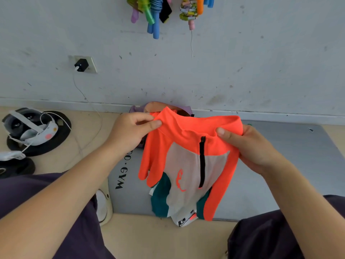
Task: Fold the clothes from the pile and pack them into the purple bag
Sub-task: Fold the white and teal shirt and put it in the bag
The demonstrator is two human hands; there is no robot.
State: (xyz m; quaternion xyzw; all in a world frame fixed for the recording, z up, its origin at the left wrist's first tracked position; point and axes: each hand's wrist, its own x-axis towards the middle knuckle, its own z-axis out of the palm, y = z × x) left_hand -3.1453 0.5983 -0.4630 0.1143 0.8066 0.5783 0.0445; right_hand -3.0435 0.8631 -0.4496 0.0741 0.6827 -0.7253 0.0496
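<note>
An orange, grey and teal zip-neck top (188,161) hangs in the air over a grey mat, sleeves dangling at both sides. My left hand (130,131) pinches its left shoulder near the collar. My right hand (248,146) grips the right shoulder, thumb on the front. Behind the top, against the wall, part of the purple bag (138,108) shows with a tan cloth (155,106) at its mouth; most of the bag is hidden by the top.
The grey gym mat (280,165) lies on the wooden floor by the wall. A headset (29,126) with cables sits on black discs at the left. A white shoe (104,206) is near my left knee. Coloured ropes (155,14) hang on the wall.
</note>
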